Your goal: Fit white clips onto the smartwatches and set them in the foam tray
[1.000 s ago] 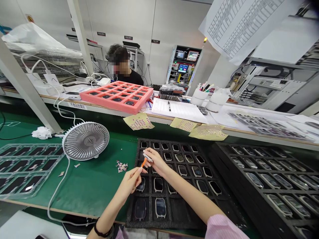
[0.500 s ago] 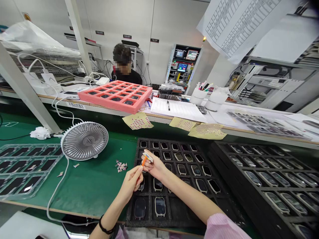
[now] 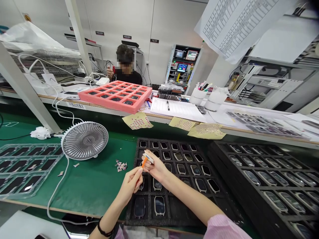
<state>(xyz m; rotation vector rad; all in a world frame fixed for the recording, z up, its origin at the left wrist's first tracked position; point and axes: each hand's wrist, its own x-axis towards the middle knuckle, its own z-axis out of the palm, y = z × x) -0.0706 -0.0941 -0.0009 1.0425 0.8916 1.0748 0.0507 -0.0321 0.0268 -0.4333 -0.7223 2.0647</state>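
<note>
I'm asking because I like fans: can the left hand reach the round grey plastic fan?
Probably yes: only small pale scraps and flat green tabletop seem to lie between the left hand and the fan, though that hand is pinching a thin orange stick.

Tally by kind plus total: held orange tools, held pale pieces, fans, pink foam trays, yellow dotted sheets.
Orange tool: 1
Pale piece: 1
Fan: 1
Pink foam tray: 1
Yellow dotted sheets: 3
Total: 7

Watches (image 3: 159, 205) in a middle tray (image 3: 180, 209), second tray (image 3: 254, 189) to its right, fan (image 3: 88, 141) to its left, scraps (image 3: 121, 165) between, shelf (image 3: 157, 117) behind, foam box (image 3: 134, 107) on shelf.
</note>
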